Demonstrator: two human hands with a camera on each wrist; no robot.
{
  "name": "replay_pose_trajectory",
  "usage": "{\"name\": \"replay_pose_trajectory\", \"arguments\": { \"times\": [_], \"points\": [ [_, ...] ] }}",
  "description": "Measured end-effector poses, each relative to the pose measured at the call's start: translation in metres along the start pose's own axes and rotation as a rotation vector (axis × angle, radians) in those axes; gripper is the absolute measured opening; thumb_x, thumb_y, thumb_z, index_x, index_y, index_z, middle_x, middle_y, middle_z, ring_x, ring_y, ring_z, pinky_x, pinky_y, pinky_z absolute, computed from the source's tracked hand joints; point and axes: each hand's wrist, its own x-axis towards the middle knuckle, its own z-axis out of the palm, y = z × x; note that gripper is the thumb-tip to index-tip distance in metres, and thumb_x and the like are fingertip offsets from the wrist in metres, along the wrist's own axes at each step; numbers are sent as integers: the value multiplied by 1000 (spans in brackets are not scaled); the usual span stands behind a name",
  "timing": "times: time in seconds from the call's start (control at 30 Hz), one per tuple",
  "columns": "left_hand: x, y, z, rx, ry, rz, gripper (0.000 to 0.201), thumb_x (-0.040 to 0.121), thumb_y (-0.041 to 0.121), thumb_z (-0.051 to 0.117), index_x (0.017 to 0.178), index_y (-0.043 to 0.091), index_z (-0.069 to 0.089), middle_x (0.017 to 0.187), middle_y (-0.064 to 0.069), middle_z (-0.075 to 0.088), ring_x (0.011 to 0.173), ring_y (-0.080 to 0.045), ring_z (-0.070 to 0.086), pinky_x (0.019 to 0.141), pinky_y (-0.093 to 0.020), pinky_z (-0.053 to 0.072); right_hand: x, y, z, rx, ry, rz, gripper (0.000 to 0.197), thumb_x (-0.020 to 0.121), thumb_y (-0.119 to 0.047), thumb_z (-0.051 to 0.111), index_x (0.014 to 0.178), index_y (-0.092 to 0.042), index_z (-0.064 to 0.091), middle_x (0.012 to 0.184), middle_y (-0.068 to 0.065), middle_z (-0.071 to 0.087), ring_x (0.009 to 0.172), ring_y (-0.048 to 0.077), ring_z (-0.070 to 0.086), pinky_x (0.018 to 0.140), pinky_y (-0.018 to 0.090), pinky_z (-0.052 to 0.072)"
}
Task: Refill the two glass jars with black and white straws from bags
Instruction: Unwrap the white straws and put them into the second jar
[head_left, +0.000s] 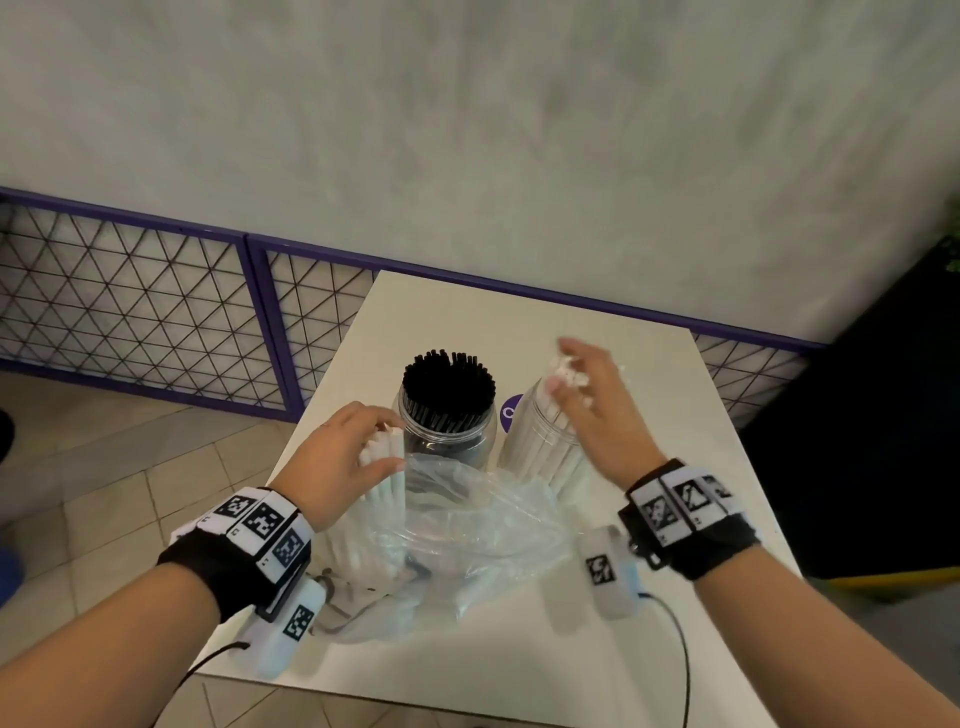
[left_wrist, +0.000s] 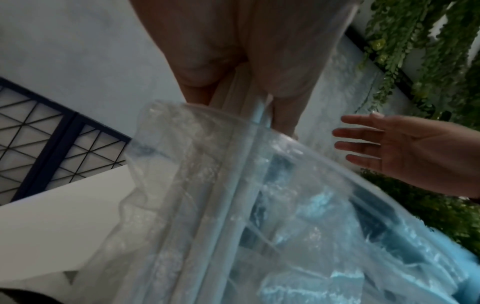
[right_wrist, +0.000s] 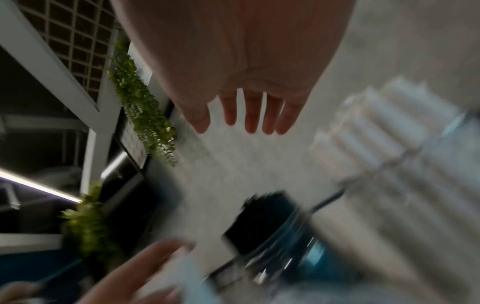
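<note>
Take the jar of black straws as your landmark: it stands upright on the white surface, with the straw ends bristling above its rim. Just to its right stands the second jar, packed with white straws.

Your right hand is over the top of that second jar, its grip wide: the fingers are straight and spread, curled round nothing. The head view is too blurred to tell whether they touch the straw ends.

Your left hand is just left of the landmark jar, its grip holding a bundle of white straws that stands upright out of a clear plastic bag. The bag lies crumpled on the surface in front of both jars, on your side of them.

Behind the surface runs a purple-framed wire mesh fence along a grey wall.
</note>
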Motion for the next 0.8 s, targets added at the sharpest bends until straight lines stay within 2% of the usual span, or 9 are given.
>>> {"name": "replay_pose_trajectory", "arguments": {
  "times": [0.07,0.13,0.2,0.3,0.43,0.57,0.7,0.73,0.8],
  "points": [
    [-3,3,1,-72,35,-19,52,74,33,78,105,53,41,104,24,48,97,7,48,79,-13,37,-21,-24,36,170,-209,58,45,95,-28,54,137,-27,40,131,-6,49,112,1,49,88,14,42],
    [-6,5,1,-162,68,-47,65,67,31,83,110,53,39,106,21,51,96,4,52,80,-13,40,-35,-36,73,299,-362,158,53,92,-24,61,139,-26,37,125,-10,50,108,-5,50,83,13,46],
    [-10,4,0,-291,72,-87,76,64,27,85,116,54,36,109,16,54,92,0,58,81,-19,46,-43,-40,105,427,-401,245,66,87,-20,68,141,-25,33,124,-12,48,112,0,51,91,21,49],
    [-20,-6,-5,-395,5,-132,85,67,24,84,121,58,28,114,14,53,95,2,60,86,-20,47,-45,-39,133,482,-361,283,82,78,-17,77,144,-26,29,134,-8,45,122,10,48,104,36,44],
    [-33,-13,-11,-387,-37,-134,69,73,25,74,123,52,34,111,4,61,99,-6,62,91,-20,46,-44,-40,147,430,-313,248,69,72,-24,81,130,-29,44,124,-12,55,115,8,51,98,26,44],
    [-38,-13,-11,-350,-6,-107,38,77,22,75,107,39,57,101,16,67,93,-1,63,85,-17,50,-41,-39,155,456,-288,256,52,71,-8,81,114,-20,55,102,-9,63,88,-4,58,76,9,46],
    [-38,-11,-10,-297,32,-105,28,82,14,72,94,34,56,84,8,63,74,-1,58,64,-10,45,-40,-36,156,473,-279,263,35,70,-5,80,94,-19,58,84,-11,61,67,-9,57,64,10,45],
    [-38,-10,-10,-300,37,-111,27,82,17,71,93,34,55,85,9,61,74,-1,57,63,-12,45,-40,-35,155,472,-270,261,30,70,-8,80,89,-16,58,80,-9,60,65,-6,55,63,11,44],
    [-36,-9,-9,-313,8,-100,31,76,35,71,101,35,54,96,11,62,87,-5,59,74,-19,48,-41,-34,152,471,-262,233,30,66,-17,77,85,-5,58,77,1,60,69,3,53,66,23,46]
  ]
}}
